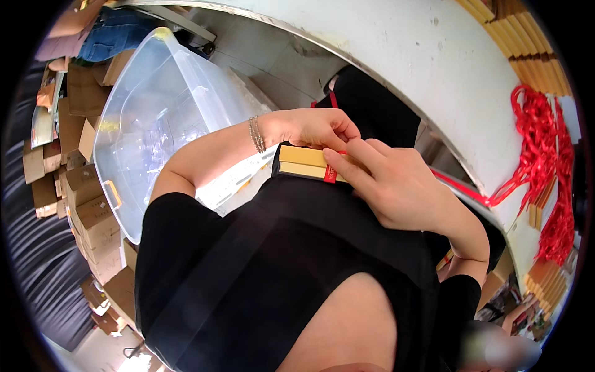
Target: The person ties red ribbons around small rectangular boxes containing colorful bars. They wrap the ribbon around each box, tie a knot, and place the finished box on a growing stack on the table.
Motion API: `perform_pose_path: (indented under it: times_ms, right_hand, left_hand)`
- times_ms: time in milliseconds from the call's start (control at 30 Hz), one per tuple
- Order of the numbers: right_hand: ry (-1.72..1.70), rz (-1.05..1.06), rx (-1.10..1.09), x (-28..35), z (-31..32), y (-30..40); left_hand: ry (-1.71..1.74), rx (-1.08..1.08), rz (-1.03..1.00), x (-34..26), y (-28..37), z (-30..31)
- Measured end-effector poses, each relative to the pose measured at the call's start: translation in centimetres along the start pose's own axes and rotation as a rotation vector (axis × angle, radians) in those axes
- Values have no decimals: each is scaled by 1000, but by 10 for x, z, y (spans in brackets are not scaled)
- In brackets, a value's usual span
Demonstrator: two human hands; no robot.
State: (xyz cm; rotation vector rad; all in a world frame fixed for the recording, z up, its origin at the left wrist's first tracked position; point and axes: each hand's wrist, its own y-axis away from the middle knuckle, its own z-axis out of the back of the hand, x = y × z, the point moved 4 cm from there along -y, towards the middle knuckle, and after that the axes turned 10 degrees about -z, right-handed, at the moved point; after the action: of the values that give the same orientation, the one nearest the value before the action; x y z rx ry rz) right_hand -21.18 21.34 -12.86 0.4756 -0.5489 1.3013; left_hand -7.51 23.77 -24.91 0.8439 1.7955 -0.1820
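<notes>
A small box [303, 157] with yellow and cream faces and black edges lies against my black clothing at the waist. Around one part of it runs a red ribbon [331, 173] bearing writing. My left hand [309, 128], with a beaded bracelet [256, 135] at the wrist, is pinched at the ribbon along the box's far edge; its fingertips are partly hidden. My right hand [395, 181] grips the box, one finger lying across its face beside the ribbon. Its other fingertips meet those of my left hand. Red ends show just beyond my left hand.
A large clear plastic bin [153, 107] stands at my left, with cardboard boxes [95, 218] beyond it. The white table [372, 37] curves across the front and right. On it are a red ribbon bundle [534, 149] and rows of yellow boxes [523, 35]. Another person [111, 35] is at upper left.
</notes>
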Motion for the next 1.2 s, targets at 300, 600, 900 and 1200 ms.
perform_pose_path:
  times_ms: [300,600,900,1200]
  right_hand:
    - [-1160,-411,-311,-82,-74,15]
    - [-654,-511,-275,-93,-66,58]
    - [-260,-449,-342,-78,-58,80]
    - [-42,-524,-428,-66,-52,83]
  left_hand:
    - [-548,-23,-100,-38,-5,-31]
    - [-663,-206,-215,-35,7,-24]
    - [-1153,-26,-157,-46,31,-18]
    - [-1481,-66,-151,-51,38,-20]
